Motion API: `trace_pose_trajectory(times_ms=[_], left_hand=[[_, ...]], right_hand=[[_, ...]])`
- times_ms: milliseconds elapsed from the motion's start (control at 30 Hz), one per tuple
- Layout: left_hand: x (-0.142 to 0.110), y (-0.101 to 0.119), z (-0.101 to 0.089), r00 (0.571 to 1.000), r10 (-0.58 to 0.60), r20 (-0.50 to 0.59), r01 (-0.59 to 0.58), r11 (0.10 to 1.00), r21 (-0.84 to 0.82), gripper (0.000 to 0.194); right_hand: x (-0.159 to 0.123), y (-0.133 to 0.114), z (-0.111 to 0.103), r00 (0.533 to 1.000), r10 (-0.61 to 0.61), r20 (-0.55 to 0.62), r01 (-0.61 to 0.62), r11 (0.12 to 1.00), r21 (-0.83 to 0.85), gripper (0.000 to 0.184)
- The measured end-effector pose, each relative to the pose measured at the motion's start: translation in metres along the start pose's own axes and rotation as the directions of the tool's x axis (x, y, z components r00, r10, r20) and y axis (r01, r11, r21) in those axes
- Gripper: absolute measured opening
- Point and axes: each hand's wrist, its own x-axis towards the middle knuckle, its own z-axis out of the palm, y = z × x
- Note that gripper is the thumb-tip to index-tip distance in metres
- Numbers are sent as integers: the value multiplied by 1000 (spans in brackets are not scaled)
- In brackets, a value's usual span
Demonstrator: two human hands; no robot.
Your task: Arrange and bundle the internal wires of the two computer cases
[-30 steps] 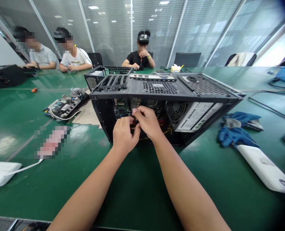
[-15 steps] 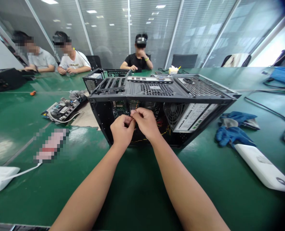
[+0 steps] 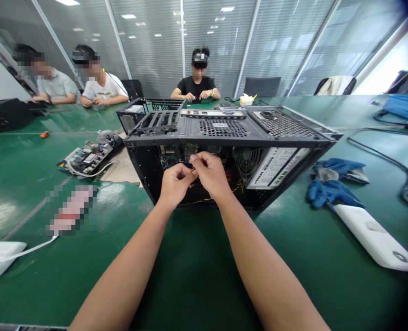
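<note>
A black computer case (image 3: 211, 141) lies on its side on the table, its open side facing me. My left hand (image 3: 174, 186) is at that opening, thumb and fingers pinched on a thin cable. Close against it, my right hand (image 3: 211, 172) pinches at the same cable, fingertips nearly touching the left ones. The fingers hide most of the cable and its end. Behind the hands, part of a green motherboard (image 3: 169, 151) shows. Right of them sits a power supply (image 3: 276, 168) with a fan and white label. Yellow and black wires (image 3: 200, 201) run along the case's bottom.
A loose circuit board (image 3: 88, 157) rests on cardboard (image 3: 121, 171) at left. Nearer are a blurred-out pink item (image 3: 73, 209) and a white power bank (image 3: 0, 259). Blue gloves (image 3: 333, 193) and a white device (image 3: 372, 236) lie right. Three people sit across the table.
Both hands stay at the case opening; my left fingers have shifted slightly right. The person across has lowered a hand from the face to the table.
</note>
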Motion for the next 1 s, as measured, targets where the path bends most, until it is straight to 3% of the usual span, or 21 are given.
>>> trace_pose_trajectory(times_ms=[200,433,500,600,833,933,1000], left_hand=[[-5,11,5,973,200,-116,-155,937,314,13],[-10,13,9,924,304,-233,-200,901,385,16],[-9,14,10,930,283,-236,-187,914,361,19],[-7,13,11,961,158,-227,-107,969,223,20],[-2,13,11,992,-100,-82,91,990,-104,23],[-2,17,10,994,-97,-49,93,992,-90,22],[-2,21,10,996,-49,-72,51,998,33,20]], right_hand=[[1,4,-2,1000,-15,-14,16,999,31,32],[1,0,-5,1000,-22,-1,22,1000,9,35],[0,-1,-6,1000,-21,-2,21,1000,18,35],[0,-1,-5,1000,-13,-12,14,999,40,33],[1,2,-4,1000,7,-11,-6,997,81,32],[1,3,-3,999,1,-32,1,997,73,31],[0,3,-2,998,-5,-68,8,999,43,32]])
